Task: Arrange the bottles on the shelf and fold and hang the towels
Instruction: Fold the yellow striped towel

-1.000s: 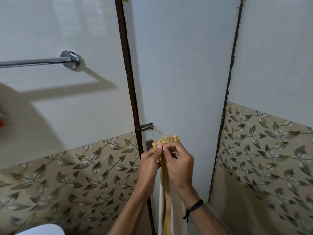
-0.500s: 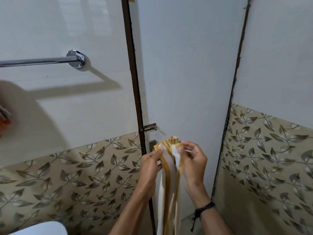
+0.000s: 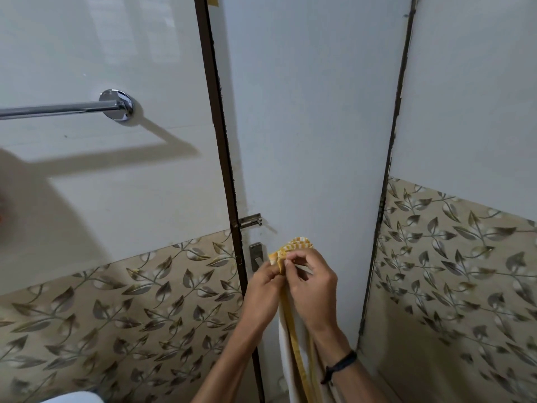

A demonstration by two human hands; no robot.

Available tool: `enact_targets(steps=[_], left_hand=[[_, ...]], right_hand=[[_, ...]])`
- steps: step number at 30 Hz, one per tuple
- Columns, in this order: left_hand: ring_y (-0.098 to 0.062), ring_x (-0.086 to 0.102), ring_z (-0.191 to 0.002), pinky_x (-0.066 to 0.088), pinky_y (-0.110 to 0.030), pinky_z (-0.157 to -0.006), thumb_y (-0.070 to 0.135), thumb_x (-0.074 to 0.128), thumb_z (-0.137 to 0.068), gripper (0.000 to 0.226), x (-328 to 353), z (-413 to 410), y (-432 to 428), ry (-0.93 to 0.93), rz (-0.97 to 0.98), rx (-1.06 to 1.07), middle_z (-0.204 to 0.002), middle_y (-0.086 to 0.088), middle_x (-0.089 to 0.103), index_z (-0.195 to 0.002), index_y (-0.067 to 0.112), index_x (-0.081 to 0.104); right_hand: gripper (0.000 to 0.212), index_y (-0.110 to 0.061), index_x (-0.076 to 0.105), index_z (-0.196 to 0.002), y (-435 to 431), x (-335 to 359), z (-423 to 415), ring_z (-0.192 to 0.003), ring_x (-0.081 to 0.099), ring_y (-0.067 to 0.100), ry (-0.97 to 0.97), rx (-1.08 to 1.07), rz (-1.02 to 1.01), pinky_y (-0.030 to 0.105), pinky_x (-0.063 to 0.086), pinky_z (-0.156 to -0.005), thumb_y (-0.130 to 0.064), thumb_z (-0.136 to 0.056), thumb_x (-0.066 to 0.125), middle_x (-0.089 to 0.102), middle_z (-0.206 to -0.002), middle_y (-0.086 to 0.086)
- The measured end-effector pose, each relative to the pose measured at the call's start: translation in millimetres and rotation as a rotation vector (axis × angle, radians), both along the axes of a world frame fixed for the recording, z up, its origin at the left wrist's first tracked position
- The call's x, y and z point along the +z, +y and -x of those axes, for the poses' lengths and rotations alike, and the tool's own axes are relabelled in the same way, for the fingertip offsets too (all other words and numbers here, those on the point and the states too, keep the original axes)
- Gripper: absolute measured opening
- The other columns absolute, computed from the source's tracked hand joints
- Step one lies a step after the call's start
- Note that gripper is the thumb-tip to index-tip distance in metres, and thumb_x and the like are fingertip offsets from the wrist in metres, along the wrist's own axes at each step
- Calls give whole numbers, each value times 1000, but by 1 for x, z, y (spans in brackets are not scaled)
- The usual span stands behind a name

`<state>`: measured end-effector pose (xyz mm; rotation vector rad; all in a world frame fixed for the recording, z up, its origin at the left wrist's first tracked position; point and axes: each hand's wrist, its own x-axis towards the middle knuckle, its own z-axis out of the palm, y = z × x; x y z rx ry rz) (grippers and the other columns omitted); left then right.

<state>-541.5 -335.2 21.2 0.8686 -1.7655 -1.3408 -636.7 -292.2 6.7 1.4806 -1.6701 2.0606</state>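
Note:
A white towel with yellow stripes (image 3: 293,344) hangs down in front of the door, its top edge bunched into a small frill. My left hand (image 3: 263,295) and my right hand (image 3: 312,289) are pressed close together, both pinching that gathered top edge just below the door handle. The towel's lower part runs out of the bottom of the frame between my forearms. A chrome towel bar (image 3: 58,109) is fixed to the wall up at the left, bare along the stretch I can see. No bottles or shelf are in view.
A white door (image 3: 305,126) with a dark frame (image 3: 220,141) faces me, with a latch (image 3: 250,221) and handle (image 3: 256,254) at its left edge. Leaf-patterned tiles cover the lower walls. A white rounded object (image 3: 75,398) shows at the bottom left.
Half a second ago my hands were apart, spreading the towel's top edge; now they have come together again and the edge is bunched. The view has shifted slightly.

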Motion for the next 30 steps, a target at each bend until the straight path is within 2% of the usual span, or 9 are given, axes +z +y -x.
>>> enact_targets(steps=[4,8,11,15,18,21,25,28,30], left_hand=[[-8,61,-121,49,-42,-108,19,45,-84,46,2,0,0,-61,89,20,-129,10,64,-121,20,73],[-4,55,-127,46,-38,-110,15,48,-97,44,4,-3,0,-149,181,12,-137,15,58,-137,26,62],[-3,54,-127,47,-33,-109,6,49,-98,45,1,-3,-4,-189,227,17,-138,16,57,-135,28,64],[-4,56,-121,49,-33,-104,7,52,-97,40,-2,-4,-3,-232,234,5,-128,15,59,-125,28,71],[-1,58,-119,48,-31,-105,7,54,-95,42,-1,-6,-2,-167,178,24,-129,17,63,-126,29,72],[-6,62,-119,48,-38,-110,-1,60,-91,42,-2,-19,-13,-45,44,176,-132,9,68,-125,20,73],[-13,72,-97,57,-42,-97,-7,63,-91,29,-1,-63,-39,135,-20,453,-110,-1,78,-109,11,79],[-14,71,-80,58,-28,-71,-6,65,-90,22,8,-88,-52,266,-100,534,-96,-8,80,-92,9,81],[-5,71,-68,55,-18,-56,-6,65,-89,21,9,-93,-54,287,-106,533,-87,-7,80,-87,8,80]], right_hand=[[24,-10,70,-106,2,2,-1,-103,70,10,-52,149,-24,26,60,-86,3,-86,73,68,-105,-5],[35,-13,71,-117,2,2,3,-109,67,9,-153,221,-83,22,57,-88,-8,-84,79,65,-112,-5],[35,-18,72,-118,0,5,6,-104,66,3,-184,207,-143,17,57,-84,-10,-85,79,66,-113,-7],[29,-15,76,-115,-5,3,6,-98,66,-3,-159,126,-191,12,56,-80,-7,-87,73,69,-111,-7],[27,-16,79,-105,-10,1,12,-91,67,-2,-227,71,-187,8,52,-73,0,-85,70,71,-104,-6],[27,-23,77,-89,-7,6,33,-81,69,1,-386,-38,-149,12,51,-70,1,-83,66,74,-93,-9],[21,-20,70,-82,10,10,81,-69,61,-6,-434,-220,-165,10,43,-56,-2,-88,62,70,-87,-7],[17,-18,70,-81,14,8,109,-83,63,9,-426,-237,-206,23,45,-63,-6,-89,63,69,-86,-9],[15,-15,71,-81,12,9,116,-86,62,6,-379,-204,-244,22,45,-66,-6,-90,64,69,-84,-12]])
